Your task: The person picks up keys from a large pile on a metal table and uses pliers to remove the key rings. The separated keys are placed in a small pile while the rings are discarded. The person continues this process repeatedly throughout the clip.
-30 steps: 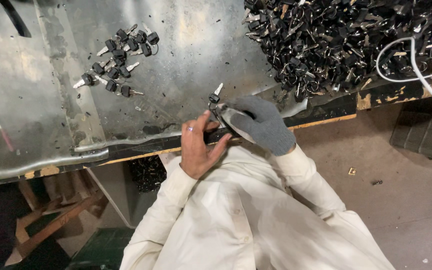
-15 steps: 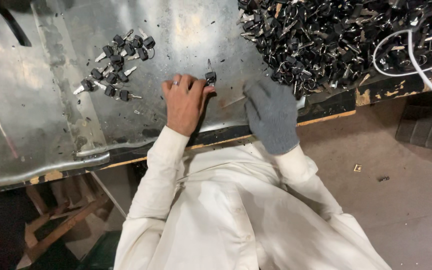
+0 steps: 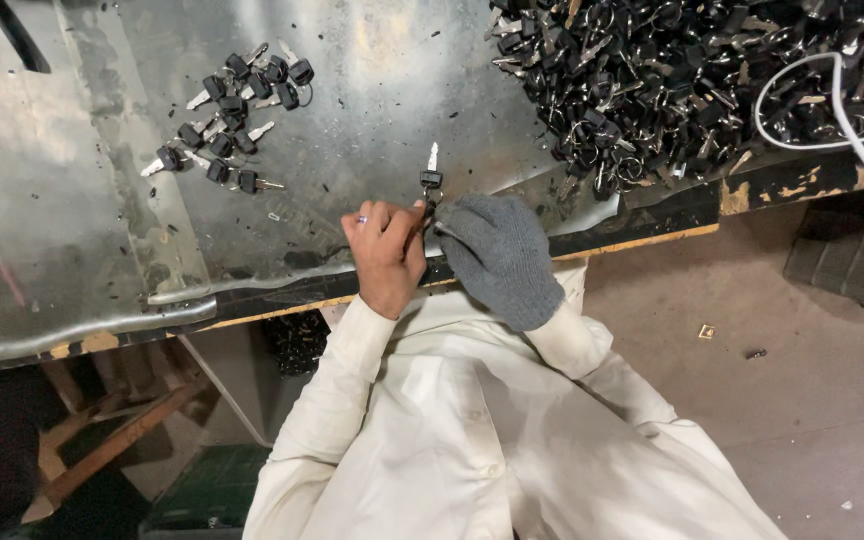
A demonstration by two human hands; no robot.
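- Our left hand (image 3: 387,252) is bare, a ring on one finger. It rests knuckles-up at the near edge of the tabletop (image 3: 372,90), fingers curled narrow, with thumb and forefinger pinched at the base of a key (image 3: 431,176).
- Our right hand (image 3: 497,255) wears a grey knit glove. It sits just beside the left, touching it at the fingertips — the gloved fingers bend inward toward the same key, closed rather than spread. Whether the glove actually grips the key, we cannot tell; the glove hides the contact.
- The key stands between the two hands' fingertips, black head low and silver blade pointing away from us over the metal sheet.
- Both forearms come up from our body in cream sleeves (image 3: 352,390), elbows bent and set apart, wrists converging so the hands meet in front of our chest.
- A small group of keys (image 3: 232,115) lies on the sheet up and to the left, well apart from the hands.
- A big heap of keys (image 3: 652,80) fills the upper right — its nearest edge is near the gloved hand, not touching it.
- A white cable (image 3: 832,110) loops over the heap at the far right.
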